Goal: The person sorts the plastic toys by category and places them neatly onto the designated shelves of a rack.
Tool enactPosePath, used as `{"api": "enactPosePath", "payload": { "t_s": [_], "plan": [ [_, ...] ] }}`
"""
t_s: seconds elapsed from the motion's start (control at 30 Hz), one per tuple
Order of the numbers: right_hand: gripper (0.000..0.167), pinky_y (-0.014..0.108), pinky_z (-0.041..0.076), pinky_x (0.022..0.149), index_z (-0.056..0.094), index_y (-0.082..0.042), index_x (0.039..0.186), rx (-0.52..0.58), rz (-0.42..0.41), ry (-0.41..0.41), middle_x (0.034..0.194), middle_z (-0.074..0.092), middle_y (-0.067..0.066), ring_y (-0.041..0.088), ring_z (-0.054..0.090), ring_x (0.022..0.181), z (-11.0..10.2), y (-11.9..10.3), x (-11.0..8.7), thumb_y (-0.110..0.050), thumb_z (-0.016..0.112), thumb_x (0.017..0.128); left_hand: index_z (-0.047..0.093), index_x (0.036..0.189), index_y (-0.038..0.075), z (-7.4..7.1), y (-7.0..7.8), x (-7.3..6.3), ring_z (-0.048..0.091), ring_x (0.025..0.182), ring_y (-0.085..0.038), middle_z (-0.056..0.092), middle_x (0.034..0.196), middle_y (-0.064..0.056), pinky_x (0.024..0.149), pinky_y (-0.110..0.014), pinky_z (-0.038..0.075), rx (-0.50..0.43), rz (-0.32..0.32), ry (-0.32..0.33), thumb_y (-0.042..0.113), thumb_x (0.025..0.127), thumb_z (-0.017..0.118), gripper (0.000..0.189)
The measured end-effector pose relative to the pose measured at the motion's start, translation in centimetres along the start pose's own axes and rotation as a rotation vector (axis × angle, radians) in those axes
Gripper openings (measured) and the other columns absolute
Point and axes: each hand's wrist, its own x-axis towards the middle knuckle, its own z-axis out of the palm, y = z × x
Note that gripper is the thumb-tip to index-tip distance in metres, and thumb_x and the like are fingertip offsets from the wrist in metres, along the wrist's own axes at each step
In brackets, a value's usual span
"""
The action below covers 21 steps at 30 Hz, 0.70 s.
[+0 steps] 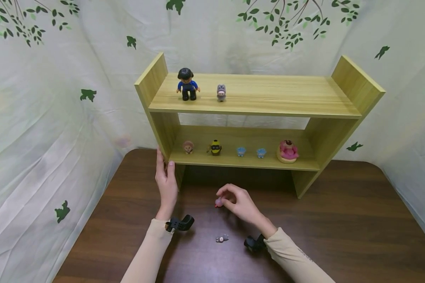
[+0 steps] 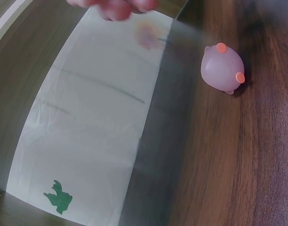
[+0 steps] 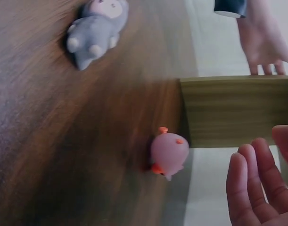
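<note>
My left hand (image 1: 167, 184) rests against the left side panel of a wooden two-tier shelf (image 1: 276, 94), its fingers fairly straight along the edge. Over the table in front of the shelf, my right hand (image 1: 241, 202) hovers beside a small round pink toy (image 1: 218, 202) with orange feet. The right wrist view shows a gap between the right fingers (image 3: 250, 188) and the pink toy (image 3: 169, 153); they hold nothing. In the left wrist view the pink toy (image 2: 222, 69) lies on the wood. Nearer the table's front, a small grey figurine (image 1: 221, 238) lies on its back.
On the top board stand a black-haired doll figure (image 1: 187, 84) and a grey figurine (image 1: 221, 93). The lower board holds a brown-haired figure (image 1: 188, 147), a yellow-black figure (image 1: 215, 147), two blue cups (image 1: 241, 151) and a pink bear (image 1: 288, 151). White cloth (image 1: 74, 129) hangs behind.
</note>
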Motion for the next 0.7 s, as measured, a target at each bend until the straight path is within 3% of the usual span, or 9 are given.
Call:
{"api": "enactPosePath", "payload": {
  "t_s": [0.27,0.5,0.7],
  "plan": [
    [0.021,0.03,0.049,0.066,0.066,-0.003,0.103,-0.129,0.049,0.011,0.093,0.062,0.011,0.017,0.06,0.079,0.5,1.9,0.1,0.004,0.068,0.084,0.022,0.151,0.002,0.1,0.1,-0.1,0.035,0.132,-0.027,0.03,0.151,-0.017,0.098,-0.023,0.034,0.01,-0.012,0.012,0.001,0.1,0.041,0.055],
    [0.02,0.027,0.046,0.064,0.068,-0.005,0.103,-0.246,0.063,0.039,0.091,0.058,0.007,0.012,0.056,0.073,1.1,2.5,0.4,-0.002,0.071,0.083,0.022,0.151,0.001,0.1,0.0,-0.1,0.037,0.131,-0.028,0.031,0.151,-0.018,0.097,-0.023,0.034,0.014,-0.004,0.014,0.001,0.1,0.041,0.055],
    [0.018,0.026,0.044,0.063,0.07,-0.009,0.104,-0.337,0.113,-0.005,0.091,0.055,0.004,0.009,0.052,0.072,1.5,2.9,0.5,-0.012,0.071,0.086,0.022,0.151,0.003,0.0,0.0,-0.1,0.036,0.131,-0.028,0.03,0.152,-0.016,0.098,-0.024,0.034,0.014,-0.008,0.006,0.001,0.1,0.041,0.055]
  ]
}}
